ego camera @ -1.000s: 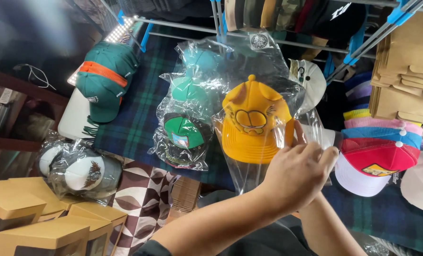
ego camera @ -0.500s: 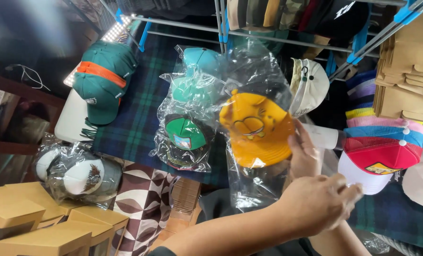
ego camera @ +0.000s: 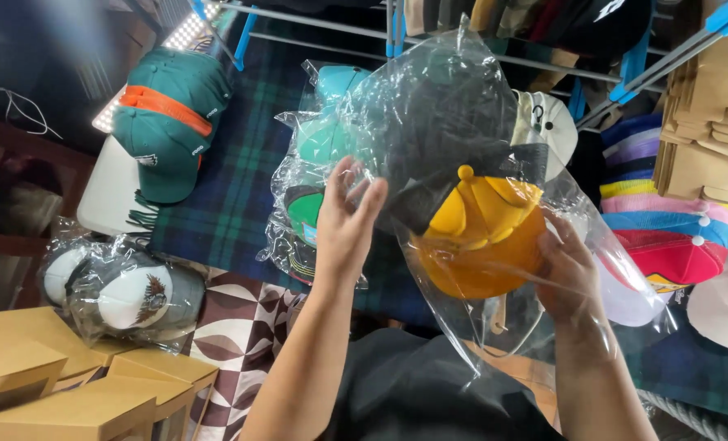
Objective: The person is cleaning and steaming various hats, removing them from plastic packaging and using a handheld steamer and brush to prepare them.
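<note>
Yellow domed cap (ego camera: 482, 237) inside crinkly clear bag (ego camera: 454, 106).

Both forearms reach up, left hand (ego camera: 346, 220) open-fingered (palm turned inward), right hand (ego camera: 570, 273) curled in a grip.

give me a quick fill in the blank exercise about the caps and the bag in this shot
1. The cap inside the clear plastic bag is ____ in colour.
2. The green cap at upper left has an ____ band across it.
3. The right hand holds the cap through the ____.
4. The boxes at lower left are made of ____.

Missing words: yellow; orange; bag; cardboard
</note>
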